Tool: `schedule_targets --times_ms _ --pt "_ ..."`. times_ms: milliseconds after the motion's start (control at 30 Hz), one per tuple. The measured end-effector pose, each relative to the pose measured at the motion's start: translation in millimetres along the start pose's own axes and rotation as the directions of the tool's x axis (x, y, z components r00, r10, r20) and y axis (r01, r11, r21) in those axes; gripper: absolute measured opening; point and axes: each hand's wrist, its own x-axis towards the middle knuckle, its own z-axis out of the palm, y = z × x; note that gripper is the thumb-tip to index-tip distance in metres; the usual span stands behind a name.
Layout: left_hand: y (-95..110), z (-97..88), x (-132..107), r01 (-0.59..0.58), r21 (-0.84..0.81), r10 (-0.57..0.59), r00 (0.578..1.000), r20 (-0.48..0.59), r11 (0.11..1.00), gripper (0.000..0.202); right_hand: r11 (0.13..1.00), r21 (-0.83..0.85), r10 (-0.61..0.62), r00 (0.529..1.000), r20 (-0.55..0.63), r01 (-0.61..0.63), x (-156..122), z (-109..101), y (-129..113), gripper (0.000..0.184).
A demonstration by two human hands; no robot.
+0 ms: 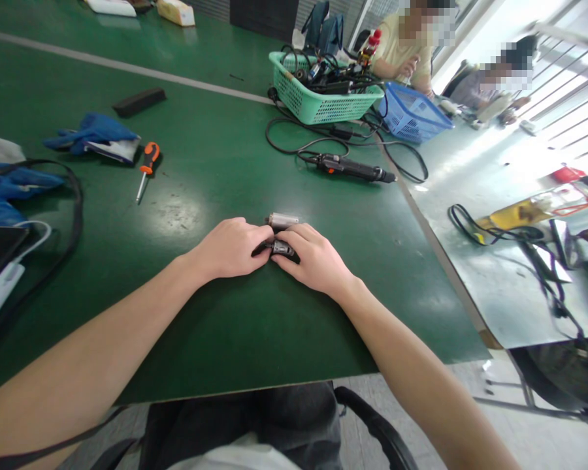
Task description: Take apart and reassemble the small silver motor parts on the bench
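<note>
Bare forearms (102,326) over green bench (225,339), left hand (232,248) and right hand (316,258) closed narrowly on small dark-and-silver part (283,248) between them, silver cylinder (285,220) just beyond.

Bare hands (318,256) and forearms (137,320), dark trousers (245,421), pale top (242,457)

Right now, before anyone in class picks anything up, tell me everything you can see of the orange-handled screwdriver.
The screwdriver has a bright orange handle with black patches, plastic by its look, flaring to an orange collar. A straight, silvery, metal-looking shaft follows; its tip is too small to read. It lies flat on the green tabletop, shaft toward the wearer and slightly left, just right of a crumpled blue-and-white item. Only the tabletop appears to touch it.
</note>
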Motion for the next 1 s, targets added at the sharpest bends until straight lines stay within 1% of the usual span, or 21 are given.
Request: schedule_targets --times_ms 200,567,1000 --pt "1.5 -0.9 0.5 0.026 0.019 -0.026 1.0 0.007 0.999 0.018 1.0 0.009 0.018 1.0 0.005 -0.018 0.8 -0.7 -1.0 0.02" --pt "4.9 -3.9 0.4 0.061 0.007 -0.061 0.998 0.016 0.998 0.02 1.0 0.017 0.007 1.0 0.007 -0.008 1.2 -0.6 -1.8 0.018" --pt "5.2 -4.1 0.6 0.05 0.007 -0.05 0.999 0.012 0.999 0.018 0.999 0.022 0.025 0.999 0.027 -0.026 0.4 -0.1 -1.3 0.018"
